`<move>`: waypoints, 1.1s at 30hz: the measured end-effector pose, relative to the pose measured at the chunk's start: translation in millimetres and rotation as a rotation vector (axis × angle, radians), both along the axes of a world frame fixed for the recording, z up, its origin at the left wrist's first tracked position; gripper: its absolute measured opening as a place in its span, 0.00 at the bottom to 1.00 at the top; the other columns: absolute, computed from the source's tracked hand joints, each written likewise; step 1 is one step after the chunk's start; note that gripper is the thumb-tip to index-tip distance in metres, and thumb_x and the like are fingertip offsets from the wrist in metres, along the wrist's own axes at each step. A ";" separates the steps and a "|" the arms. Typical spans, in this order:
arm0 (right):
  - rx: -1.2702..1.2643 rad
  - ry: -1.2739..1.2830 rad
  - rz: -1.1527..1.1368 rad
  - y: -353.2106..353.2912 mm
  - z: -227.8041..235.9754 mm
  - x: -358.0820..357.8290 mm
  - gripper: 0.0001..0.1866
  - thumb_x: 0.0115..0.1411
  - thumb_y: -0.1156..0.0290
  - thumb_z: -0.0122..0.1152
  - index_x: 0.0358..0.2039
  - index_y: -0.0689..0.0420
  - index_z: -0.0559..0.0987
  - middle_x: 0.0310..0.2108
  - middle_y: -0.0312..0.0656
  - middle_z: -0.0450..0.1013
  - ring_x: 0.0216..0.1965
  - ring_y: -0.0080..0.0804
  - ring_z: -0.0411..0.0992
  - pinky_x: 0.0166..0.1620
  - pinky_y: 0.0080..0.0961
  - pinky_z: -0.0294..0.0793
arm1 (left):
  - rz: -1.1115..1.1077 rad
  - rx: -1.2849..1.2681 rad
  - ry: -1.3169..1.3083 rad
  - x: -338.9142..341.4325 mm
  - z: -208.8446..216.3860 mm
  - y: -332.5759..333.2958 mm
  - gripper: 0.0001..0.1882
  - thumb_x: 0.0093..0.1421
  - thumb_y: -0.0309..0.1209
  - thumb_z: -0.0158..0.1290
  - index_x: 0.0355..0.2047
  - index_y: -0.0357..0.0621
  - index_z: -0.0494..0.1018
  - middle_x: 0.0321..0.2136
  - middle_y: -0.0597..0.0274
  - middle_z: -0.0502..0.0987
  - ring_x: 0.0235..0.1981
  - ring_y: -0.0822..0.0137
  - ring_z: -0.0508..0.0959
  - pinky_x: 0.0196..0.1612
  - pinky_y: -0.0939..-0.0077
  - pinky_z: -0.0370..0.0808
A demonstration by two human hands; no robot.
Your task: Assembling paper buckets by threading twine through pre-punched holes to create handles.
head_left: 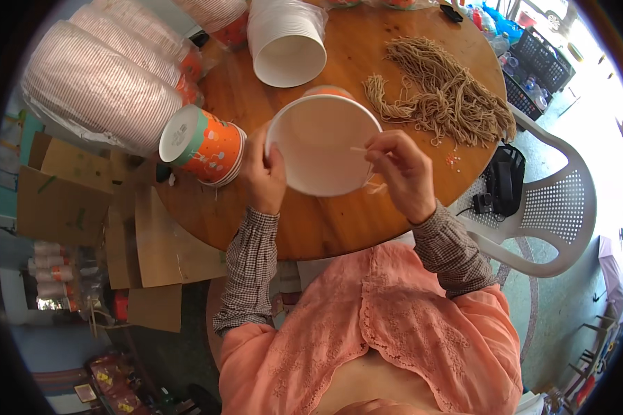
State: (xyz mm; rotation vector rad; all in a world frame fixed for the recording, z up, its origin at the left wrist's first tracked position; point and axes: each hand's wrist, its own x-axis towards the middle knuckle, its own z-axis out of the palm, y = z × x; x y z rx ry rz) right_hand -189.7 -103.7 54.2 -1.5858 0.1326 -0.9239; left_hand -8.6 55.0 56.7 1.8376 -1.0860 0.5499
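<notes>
A large paper bucket (pixel 323 142), white inside with some orange showing on its outside, is tilted with its mouth toward me. My left hand (pixel 266 173) is closed on its left rim, thumb inside and fingers behind the wall. At the right rim, my right hand (pixel 403 169) pinches a thin pale string (pixel 375 187). One bit of the string points into the bucket's mouth and another hangs below the fingers; how it meets the wall is hard to make out. Beyond, to the right, lies a tangled heap of tan strings (pixel 444 93).
A short stack of orange and green paper buckets (pixel 211 146) lies left of my left hand. Bagged bucket stacks (pixel 104 83) and white buckets (pixel 289 52) crowd the far side. Small scraps (pixel 453 160) dot the wooden table (pixel 311 232). Right stands a plastic chair (pixel 557 200); left, cardboard boxes (pixel 166 242).
</notes>
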 end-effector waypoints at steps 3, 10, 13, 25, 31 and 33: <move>0.178 -0.063 0.035 -7.0 17.9 -9.5 0.03 0.62 0.81 0.53 0.37 0.63 0.74 0.34 0.36 0.73 0.33 0.20 0.74 0.34 0.16 0.73 | 0.144 -0.027 -0.406 6.6 28.4 11.3 0.15 0.56 0.15 0.48 0.45 0.34 0.72 0.40 0.51 0.76 0.41 0.52 0.77 0.44 0.62 0.76; 0.471 -0.082 0.003 -54.0 9.0 -39.2 0.05 0.67 0.73 0.50 0.37 0.60 0.72 0.29 0.38 0.74 0.23 0.21 0.71 0.25 0.16 0.69 | 0.281 -0.190 -0.538 31.6 48.8 17.7 0.13 0.56 0.16 0.49 0.42 0.37 0.73 0.38 0.53 0.76 0.39 0.51 0.77 0.42 0.62 0.75; 0.431 -0.130 -0.184 -78.5 8.7 -58.3 0.05 0.67 0.71 0.51 0.38 0.58 0.73 0.26 0.35 0.71 0.21 0.17 0.66 0.22 0.13 0.64 | 0.284 0.046 -0.706 30.5 52.6 20.0 0.15 0.54 0.15 0.50 0.39 0.44 0.78 0.35 0.61 0.78 0.35 0.59 0.78 0.39 0.66 0.75; 0.208 0.015 0.136 -16.7 59.4 -65.0 0.02 0.62 0.79 0.55 0.36 0.61 0.73 0.28 0.34 0.72 0.27 0.15 0.71 0.30 0.13 0.67 | 0.029 0.155 -0.806 -1.1 37.6 -11.1 0.18 0.47 0.22 0.56 0.39 0.53 0.80 0.35 0.71 0.75 0.31 0.68 0.72 0.32 0.70 0.71; -0.003 -0.115 0.173 -12.7 43.0 -25.9 0.04 0.61 0.79 0.57 0.36 0.64 0.74 0.35 0.36 0.73 0.39 0.20 0.69 0.44 0.19 0.69 | -0.176 0.199 -0.688 -8.1 26.8 2.3 0.20 0.42 0.26 0.56 0.39 0.53 0.81 0.39 0.69 0.76 0.39 0.63 0.74 0.42 0.69 0.72; 0.247 -0.121 0.342 5.3 21.8 -8.1 0.02 0.62 0.80 0.54 0.36 0.62 0.73 0.43 0.40 0.72 0.46 0.23 0.68 0.50 0.22 0.67 | -0.187 0.191 -0.669 -7.7 16.4 3.5 0.19 0.44 0.25 0.56 0.39 0.52 0.80 0.40 0.67 0.76 0.41 0.61 0.74 0.43 0.66 0.72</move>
